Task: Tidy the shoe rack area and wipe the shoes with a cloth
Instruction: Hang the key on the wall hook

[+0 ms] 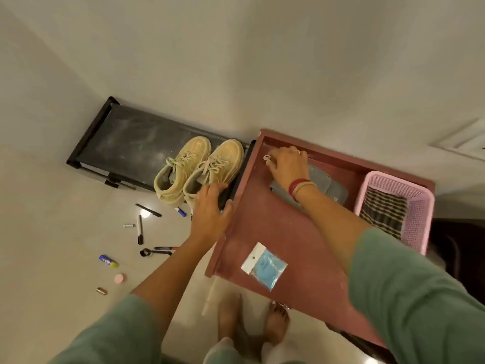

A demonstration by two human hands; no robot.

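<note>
Two fingertips of the right hand (pixel 287 164) are curled onto a small round thing (pixel 267 158) in the far left corner of the red table (pixel 262 232). They seem to pinch it, but I cannot tell what it is. Under this hand and its wrist lies what looks like a grey cloth (pixel 333 189), flat on the table and not held. The wrist, with bangles on it, bends downward. The forearm, in a green sleeve, reaches across the table from the lower right.

The left hand (pixel 210 208) is flat, with the fingers straight and close together, and it holds nothing. Its fingertips touch the heel of the nearer shoe, and the palm is over the front rail of the black shoe rack (pixel 126 143). The arm comes up from below.

The pair of beige shoes (pixel 199 166) stands on the right end of the rack's top shelf, one shoe against the other. The shelf looks dusty. I judge the wiping is not yet begun, because no cloth is in a hand. Markers (pixel 140 229) and other small things lie scattered on the floor before the rack, so most of the tidying is left.
</note>
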